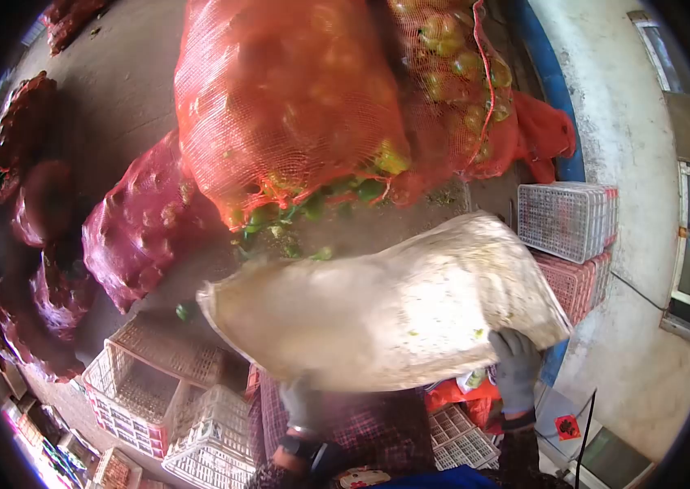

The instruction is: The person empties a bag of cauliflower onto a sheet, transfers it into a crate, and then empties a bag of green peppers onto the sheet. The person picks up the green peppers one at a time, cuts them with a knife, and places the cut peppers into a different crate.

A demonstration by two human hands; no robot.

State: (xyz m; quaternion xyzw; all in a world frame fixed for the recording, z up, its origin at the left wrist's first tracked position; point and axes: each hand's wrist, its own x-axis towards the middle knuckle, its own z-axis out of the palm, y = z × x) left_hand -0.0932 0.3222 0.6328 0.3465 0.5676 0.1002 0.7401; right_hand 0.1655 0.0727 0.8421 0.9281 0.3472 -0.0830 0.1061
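Observation:
A large off-white sheet (pixel 345 318), soiled with brown and greenish specks, spreads in front of me; it looks like a flattened woven sack, though I cannot be sure. My right hand (pixel 514 367), in a grey glove, grips its near edge on the right, fingers over the top. At the near left edge, my left hand (pixel 300 403) is closed on the same sheet; it is gloved too and blurred by motion. Beyond the sheet stands a big orange mesh sack (pixel 288 98) of round produce, with green pieces (pixel 320 204) at its lower end.
Another mesh sack (pixel 459 90) of yellow-green produce leans at the back right. Purple-red mesh sacks (pixel 145 216) lie on the left. Plastic crates (pixel 137 391) stand at near left, and white crates (pixel 565 218) are stacked by the wall (pixel 614 122) on the right.

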